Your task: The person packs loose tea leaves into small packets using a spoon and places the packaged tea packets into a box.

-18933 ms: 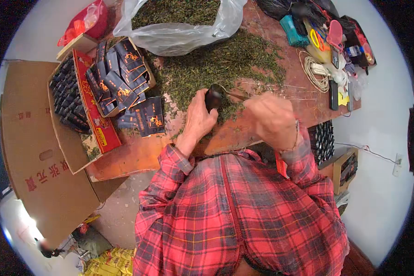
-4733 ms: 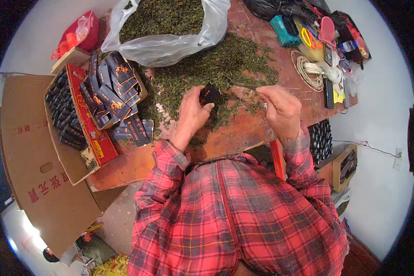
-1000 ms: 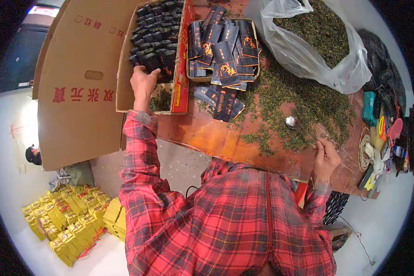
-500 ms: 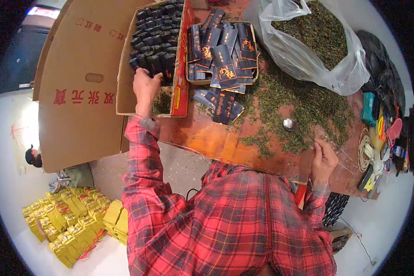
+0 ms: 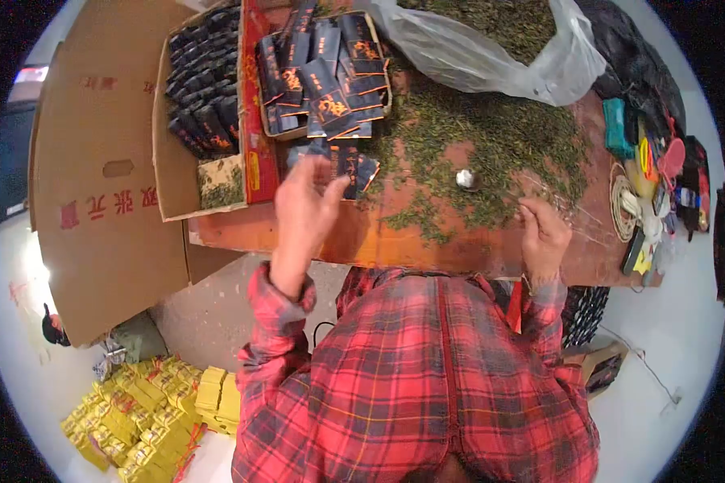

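Observation:
My left hand is over the table edge, thumb and fingers apart, by several dark tea sachets lying loose on the table. Behind them an open box is heaped with more black sachets marked in orange. My right hand is pinched closed at the near edge of the loose tea leaves. A small shiny metal spoon has its bowl over the leaves, its thin handle hard to make out towards my right fingers.
A carton at the left holds rows of upright filled sachets. A clear plastic bag of tea leaves stands at the back. Scissors and other tools lie at the right. Yellow packs are stacked low at the left.
My left hand has left the sachets in the carton and moved right to the loose ones. The view has shifted right. My right hand stays pinched near the spoon.

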